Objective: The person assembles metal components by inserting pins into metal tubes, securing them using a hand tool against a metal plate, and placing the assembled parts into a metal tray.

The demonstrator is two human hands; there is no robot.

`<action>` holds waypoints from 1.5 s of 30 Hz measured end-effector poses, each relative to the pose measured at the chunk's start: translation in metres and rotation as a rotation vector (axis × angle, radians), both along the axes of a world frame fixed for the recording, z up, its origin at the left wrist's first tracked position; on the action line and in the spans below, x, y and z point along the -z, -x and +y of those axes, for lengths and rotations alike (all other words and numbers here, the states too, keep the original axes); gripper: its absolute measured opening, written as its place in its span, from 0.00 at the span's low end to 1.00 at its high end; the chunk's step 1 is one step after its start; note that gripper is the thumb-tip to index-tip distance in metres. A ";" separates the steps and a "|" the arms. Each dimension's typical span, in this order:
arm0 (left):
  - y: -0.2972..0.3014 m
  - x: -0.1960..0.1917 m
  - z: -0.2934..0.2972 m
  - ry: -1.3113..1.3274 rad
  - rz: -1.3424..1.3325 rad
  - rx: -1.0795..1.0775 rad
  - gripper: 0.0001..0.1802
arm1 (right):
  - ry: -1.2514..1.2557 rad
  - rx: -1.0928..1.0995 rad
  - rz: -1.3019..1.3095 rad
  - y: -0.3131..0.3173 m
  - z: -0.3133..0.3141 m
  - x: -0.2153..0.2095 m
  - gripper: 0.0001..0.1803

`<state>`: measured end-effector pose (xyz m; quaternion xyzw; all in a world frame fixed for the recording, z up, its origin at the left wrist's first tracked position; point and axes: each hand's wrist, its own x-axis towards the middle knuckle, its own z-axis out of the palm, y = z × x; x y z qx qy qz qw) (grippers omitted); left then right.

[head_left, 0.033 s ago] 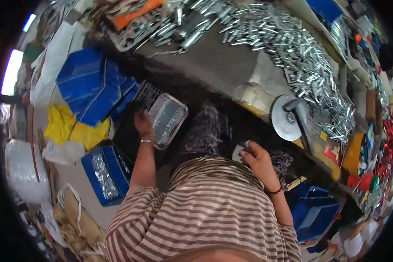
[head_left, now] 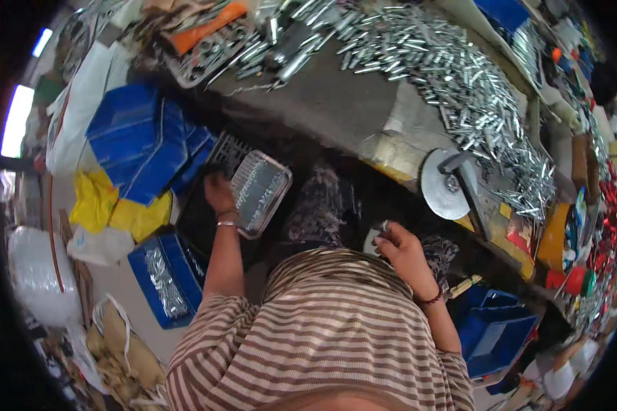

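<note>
My left hand [head_left: 219,192], smeared by motion, is beside the left edge of a pale rectangular tray [head_left: 286,195] that holds rows of small metal pieces. Whether its fingers grip anything is hidden. Above my lap on the right, my right hand [head_left: 403,249] has thumb and fingers drawn together, perhaps around a small greyish piece too small to name. Just left of those fingers shows part of a pale rounded thing [head_left: 371,241], mostly covered. A dark slotted crate [head_left: 232,149] lies behind the tray.
A workbench [head_left: 322,113] ahead carries a large heap of shiny metal pins [head_left: 452,75] and a round metal disc with a dark lever [head_left: 440,188]. Blue bins stand left [head_left: 144,274] and right [head_left: 493,335]. Yellow cloth [head_left: 140,214] and a blue folded container [head_left: 140,140] lie left.
My left hand has shifted slightly left, a little away from the tray. The right hand stays nearly in place, and the whole view has tilted slightly.
</note>
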<state>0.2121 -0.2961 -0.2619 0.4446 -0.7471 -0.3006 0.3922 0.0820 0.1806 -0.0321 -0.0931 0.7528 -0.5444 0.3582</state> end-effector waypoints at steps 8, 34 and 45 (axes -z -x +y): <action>0.189 -0.279 0.142 -0.084 0.293 0.669 0.09 | -0.017 0.035 0.162 -0.002 0.008 0.006 0.19; 0.265 -0.333 0.250 0.288 -0.292 1.138 0.15 | -0.685 0.414 1.164 0.091 0.140 -0.077 0.08; 0.254 -0.298 0.270 0.385 -0.161 1.466 0.09 | -1.015 0.004 1.306 0.135 0.148 -0.069 0.06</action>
